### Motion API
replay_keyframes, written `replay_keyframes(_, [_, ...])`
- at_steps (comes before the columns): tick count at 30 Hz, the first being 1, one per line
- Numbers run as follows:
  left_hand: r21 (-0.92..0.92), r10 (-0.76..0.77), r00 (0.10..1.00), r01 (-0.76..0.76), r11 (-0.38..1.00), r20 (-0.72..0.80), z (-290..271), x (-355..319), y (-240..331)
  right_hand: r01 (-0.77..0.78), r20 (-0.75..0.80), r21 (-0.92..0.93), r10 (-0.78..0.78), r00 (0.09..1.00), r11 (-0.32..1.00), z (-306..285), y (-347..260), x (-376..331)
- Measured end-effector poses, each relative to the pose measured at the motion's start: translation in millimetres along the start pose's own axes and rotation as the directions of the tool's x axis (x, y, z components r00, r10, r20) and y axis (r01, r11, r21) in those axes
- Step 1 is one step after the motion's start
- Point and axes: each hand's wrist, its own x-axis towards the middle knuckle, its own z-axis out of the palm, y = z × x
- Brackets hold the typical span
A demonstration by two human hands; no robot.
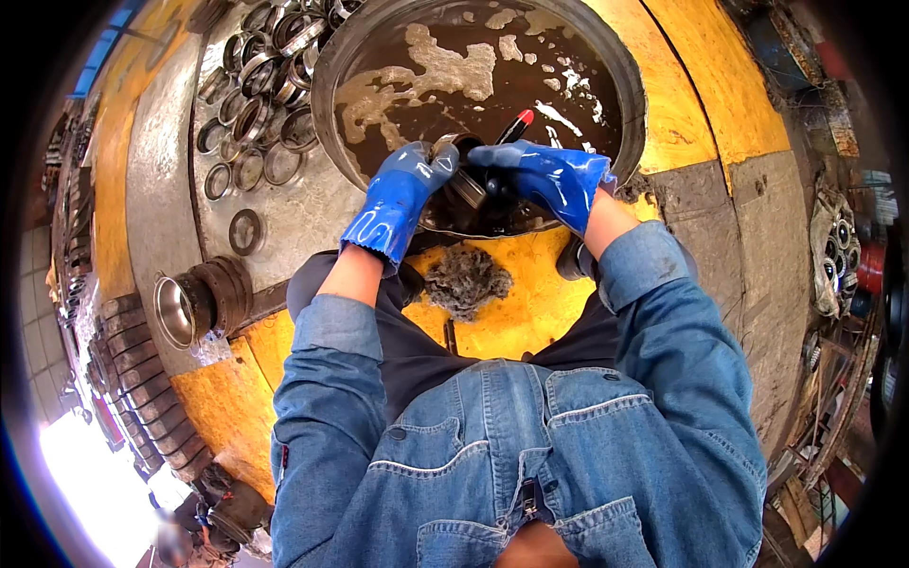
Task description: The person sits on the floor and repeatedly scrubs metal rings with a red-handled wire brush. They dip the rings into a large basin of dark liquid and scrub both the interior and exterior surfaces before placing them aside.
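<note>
Blue rubber gloves cover both hands over a wide round basin (pixel 333 142) of dark brown liquid with patches of foam. My left hand (pixel 402 185) is closed on the side of a metal ring (pixel 466 189), tilted above the liquid near the basin's near rim. In my right hand (pixel 544 175) is a black-handled tool (pixel 519 123) with a red tip pointing up and away. Its working end is hidden by the glove and the ring, so I cannot tell its kind. The right fingers lie against the ring's right side.
Many metal rings (pixel 251 118) lie on the grey sheet left of the basin, piled at the back. Larger cylindrical rings (pixel 185 308) sit nearer on the left. Dark grey metal wool or fibre (pixel 466 282) lies on the yellow floor between my legs. At far right is a plastic bag (pixel 835 251) of ringed parts.
</note>
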Motion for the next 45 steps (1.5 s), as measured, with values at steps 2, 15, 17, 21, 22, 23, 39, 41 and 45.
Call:
replay_keyframes(2, [-0.054,0.043,0.998,-0.040,0.998,0.048,5,6,16,-0.049,0.011,0.356,0.048,0.999,0.933,-20,31,41])
replay_keyframes(15, [-0.022,0.006,1.000,-0.006,1.000,-0.013,16,17,-10,0.107,0.001,-0.452,-0.119,0.993,0.885,20,-13,-23])
replay_keyframes(17, [0.007,-0.006,0.999,0.005,1.000,0.039,14,19,-8,0.002,-0.085,-0.910,-0.191,0.978,0.414,34,-18,-16])
replay_keyframes(21, [0.014,-0.018,0.997,0.017,1.000,0.072,5,11,11,0.014,0.070,-0.988,-0.365,0.929,-0.154,28,14,6])
replay_keyframes(22, [0.014,-0.026,0.997,0.025,1.000,0.071,3,8,13,0.045,0.092,-0.992,-0.430,0.898,-0.118,28,14,5])
replay_keyframes(23, [0.014,-0.033,0.997,0.032,0.999,0.070,1,6,15,0.079,0.110,-0.993,-0.493,0.863,-0.084,29,18,2])
replay_keyframes(39, [0.004,-0.026,0.999,0.027,1.000,-0.030,23,21,-8,-0.033,-0.048,-0.988,-0.098,0.994,0.153,36,-14,11])
replay_keyframes(41, [0.032,-0.032,0.998,0.034,0.999,-0.046,16,15,-9,0.164,0.041,-0.814,-0.227,0.973,0.557,26,-12,-6])
replay_keyframes(45, [0.034,-0.046,0.999,0.046,0.998,0.001,13,11,2,0.105,0.018,-0.213,-0.103,0.995,0.971,4,0,-9])
